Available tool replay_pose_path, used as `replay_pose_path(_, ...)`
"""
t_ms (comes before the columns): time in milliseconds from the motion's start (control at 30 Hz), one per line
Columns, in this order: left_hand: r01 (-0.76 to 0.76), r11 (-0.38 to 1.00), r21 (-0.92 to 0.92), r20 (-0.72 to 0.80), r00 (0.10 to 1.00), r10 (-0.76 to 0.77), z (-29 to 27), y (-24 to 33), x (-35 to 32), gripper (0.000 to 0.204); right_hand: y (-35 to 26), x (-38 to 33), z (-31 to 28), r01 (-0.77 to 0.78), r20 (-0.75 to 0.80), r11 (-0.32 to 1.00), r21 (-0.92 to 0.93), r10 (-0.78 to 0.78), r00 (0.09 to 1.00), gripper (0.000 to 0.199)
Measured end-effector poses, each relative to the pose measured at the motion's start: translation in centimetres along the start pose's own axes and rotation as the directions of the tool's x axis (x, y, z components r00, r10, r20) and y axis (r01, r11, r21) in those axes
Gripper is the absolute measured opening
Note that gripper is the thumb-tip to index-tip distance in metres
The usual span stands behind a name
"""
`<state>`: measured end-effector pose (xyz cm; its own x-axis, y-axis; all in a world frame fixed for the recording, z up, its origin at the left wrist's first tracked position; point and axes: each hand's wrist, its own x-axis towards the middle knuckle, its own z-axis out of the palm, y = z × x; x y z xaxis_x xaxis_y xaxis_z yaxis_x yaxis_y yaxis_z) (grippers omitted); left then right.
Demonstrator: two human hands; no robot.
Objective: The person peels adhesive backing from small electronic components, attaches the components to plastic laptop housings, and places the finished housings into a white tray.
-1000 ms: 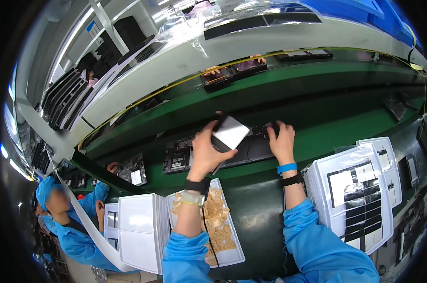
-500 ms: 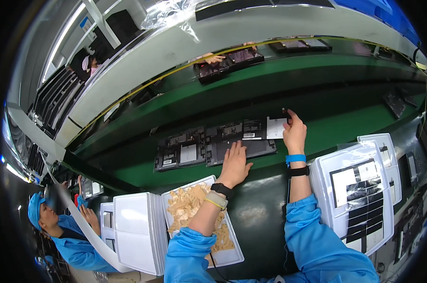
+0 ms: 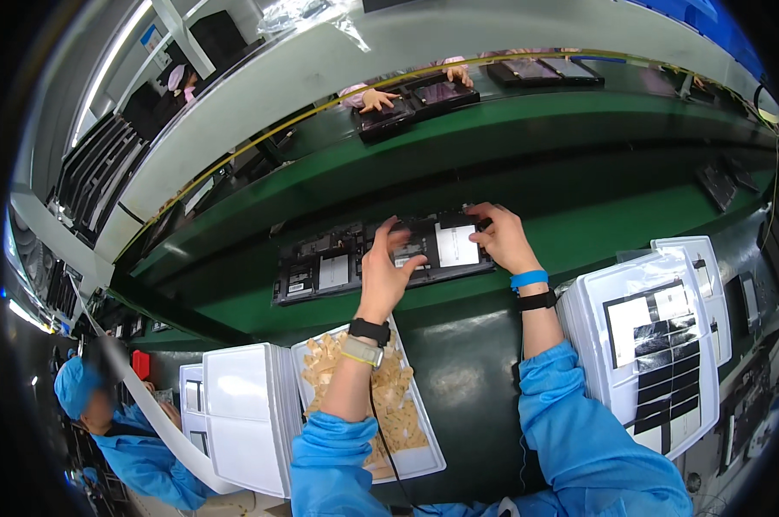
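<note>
Both hands down on the open dark device (image 3: 432, 250) on the green conveyor belt (image 3: 630, 233): left hand (image 3: 387, 269) spread flat, gripping nothing, right hand (image 3: 501, 237) curled on its far corner, white sheet (image 3: 456, 246) already laid, pressing down seemingly unfinished.

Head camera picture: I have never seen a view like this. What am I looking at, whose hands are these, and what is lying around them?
This is one wide fisheye view from a camera on a person's head, looking down, so straight edges bend. The two bare hands are that person's own. The left hand and the right hand both rest on a dark flat device lying on a green conveyor belt; the right one is by a white patch on it. A second dark device lies to its left. Nearer are a white tray of tan pieces and white trays of dark strips. Other people's hands work at the far belt.
</note>
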<state>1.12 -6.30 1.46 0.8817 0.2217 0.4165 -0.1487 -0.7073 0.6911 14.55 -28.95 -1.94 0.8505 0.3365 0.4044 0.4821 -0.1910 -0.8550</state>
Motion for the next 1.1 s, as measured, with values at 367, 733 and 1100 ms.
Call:
replay_pose_path(367,-0.096,0.936,0.34,0.225,0.974,0.018,0.1,-4.2,0.0,0.122,1.2,0.9,3.1,0.072,0.134,0.997,-0.036,-0.067,0.989,0.042)
replay_pose_path(733,-0.076,0.835,0.545,0.327,0.936,-0.128,-0.9,-4.4,1.4,0.124,0.4,0.1,3.2,0.161,0.312,0.964,-0.212,-0.089,0.946,0.086)
replay_pose_path(1100,-0.058,0.761,0.646,0.332,0.919,-0.212,-1.4,-5.4,1.1,0.131,0.0,-1.2,4.6,0.287,0.366,0.891,-0.351,-0.152,0.918,0.117)
